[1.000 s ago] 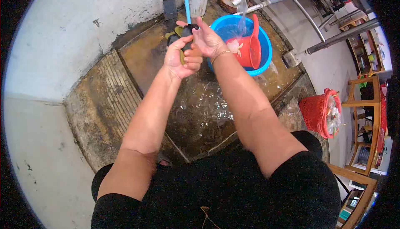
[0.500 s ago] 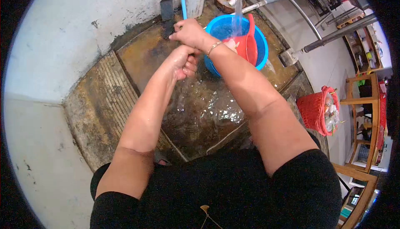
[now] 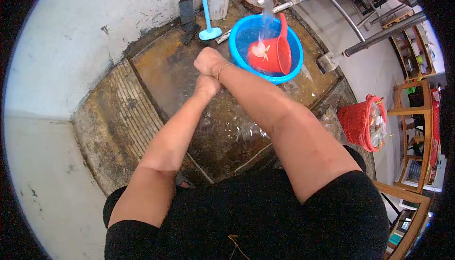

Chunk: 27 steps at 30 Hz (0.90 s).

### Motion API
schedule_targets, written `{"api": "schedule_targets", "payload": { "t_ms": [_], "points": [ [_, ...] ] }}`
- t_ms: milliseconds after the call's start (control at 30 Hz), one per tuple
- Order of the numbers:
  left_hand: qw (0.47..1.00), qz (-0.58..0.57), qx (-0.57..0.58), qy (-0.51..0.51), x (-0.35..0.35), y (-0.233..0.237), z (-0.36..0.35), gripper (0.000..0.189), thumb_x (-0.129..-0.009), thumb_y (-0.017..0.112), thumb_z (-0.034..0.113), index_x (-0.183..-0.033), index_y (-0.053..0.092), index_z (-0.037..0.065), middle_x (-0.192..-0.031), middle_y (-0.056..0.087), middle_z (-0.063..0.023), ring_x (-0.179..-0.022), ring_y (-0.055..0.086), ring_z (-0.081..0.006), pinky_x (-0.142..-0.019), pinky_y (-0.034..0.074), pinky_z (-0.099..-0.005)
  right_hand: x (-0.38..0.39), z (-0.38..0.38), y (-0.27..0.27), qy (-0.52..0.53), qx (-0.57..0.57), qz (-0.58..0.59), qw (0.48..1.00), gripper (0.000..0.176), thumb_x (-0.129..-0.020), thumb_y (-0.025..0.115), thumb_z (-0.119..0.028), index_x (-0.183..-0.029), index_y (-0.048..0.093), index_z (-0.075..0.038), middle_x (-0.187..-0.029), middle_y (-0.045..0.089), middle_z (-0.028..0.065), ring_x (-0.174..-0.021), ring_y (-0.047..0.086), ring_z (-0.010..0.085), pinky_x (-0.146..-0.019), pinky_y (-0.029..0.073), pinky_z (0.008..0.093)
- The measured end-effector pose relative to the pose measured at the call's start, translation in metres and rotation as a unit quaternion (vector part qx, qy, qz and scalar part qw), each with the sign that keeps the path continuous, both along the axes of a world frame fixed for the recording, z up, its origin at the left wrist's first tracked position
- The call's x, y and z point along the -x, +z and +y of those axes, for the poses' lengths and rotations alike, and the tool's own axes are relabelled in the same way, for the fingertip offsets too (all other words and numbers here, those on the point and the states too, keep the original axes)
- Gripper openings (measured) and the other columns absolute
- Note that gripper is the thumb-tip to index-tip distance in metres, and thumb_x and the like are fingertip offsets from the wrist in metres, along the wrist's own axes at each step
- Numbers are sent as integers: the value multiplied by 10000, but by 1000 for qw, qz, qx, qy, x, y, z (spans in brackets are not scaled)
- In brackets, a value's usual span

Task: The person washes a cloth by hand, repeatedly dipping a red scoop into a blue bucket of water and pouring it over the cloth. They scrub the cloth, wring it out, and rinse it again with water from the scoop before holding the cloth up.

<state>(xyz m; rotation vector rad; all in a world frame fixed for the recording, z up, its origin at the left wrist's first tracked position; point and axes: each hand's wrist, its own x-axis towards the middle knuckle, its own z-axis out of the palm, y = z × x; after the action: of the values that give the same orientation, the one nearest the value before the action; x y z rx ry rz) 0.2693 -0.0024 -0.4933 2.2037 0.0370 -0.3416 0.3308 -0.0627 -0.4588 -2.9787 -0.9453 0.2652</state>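
My right hand point(image 3: 208, 61) is curled closed over the wet floor, a thin bracelet point(image 3: 222, 69) on its wrist. Just below it my left hand point(image 3: 207, 87) presses against it, its fingers hidden from view. Whatever may lie between the two hands does not show. To their right stands a blue basin point(image 3: 233, 49) of water. A red dipper point(image 3: 284, 51) with an upright handle sits tilted in it. Water point(image 3: 267, 11) pours down from above into the basin.
A light-blue long-handled tool point(image 3: 208, 32) leans by the wall beside a dark, flat-ended one point(image 3: 187, 11). At right stand a red basket point(image 3: 353, 122) with plastic bags and a wooden frame point(image 3: 410, 111). Ridged concrete point(image 3: 135, 103) edges the left; a metal pipe point(image 3: 384, 33) crosses at upper right.
Both hands have dropped slightly and turned, so the left hand's curled fingers no longer show. The blue tool's head and more of the basin and dipper have come into view.
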Motion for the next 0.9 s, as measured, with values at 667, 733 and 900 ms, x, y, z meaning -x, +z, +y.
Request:
{"api": "schedule_targets", "payload": {
  "t_ms": [667, 733, 900],
  "points": [
    [691, 302, 628, 196, -14, -1, 22, 453, -816, 435, 426, -1040, 490, 36, -1049, 533, -156, -948, 515, -328, -804, 390, -549, 43, 9, -16, -319, -623, 336, 631, 815, -733, 437, -648, -1178, 455, 34, -1187, 468, 221, -1127, 424, 292, -942, 310, 348],
    [704, 275, 620, 210, -25, -32, 26, 417, -813, 452, 402, -1013, 500, 39, -1015, 543, -152, -923, 521, -320, -789, 397, -538, 44, 14, -22, -357, -431, 249, 791, 634, -803, 404, -544, -1034, 556, 27, -1071, 539, 256, -1036, 504, 351, -895, 365, 368],
    [768, 186, 550, 271, -37, -27, 38, 240, -780, 539, 272, -884, 534, 55, -845, 571, -135, -793, 545, -272, -683, 441, -477, 61, -2, 8, -199, -361, 32, 911, 381, -802, 441, -321, -746, 595, 24, -789, 567, 261, -790, 551, 405, -707, 436, 447]
  ]
}}
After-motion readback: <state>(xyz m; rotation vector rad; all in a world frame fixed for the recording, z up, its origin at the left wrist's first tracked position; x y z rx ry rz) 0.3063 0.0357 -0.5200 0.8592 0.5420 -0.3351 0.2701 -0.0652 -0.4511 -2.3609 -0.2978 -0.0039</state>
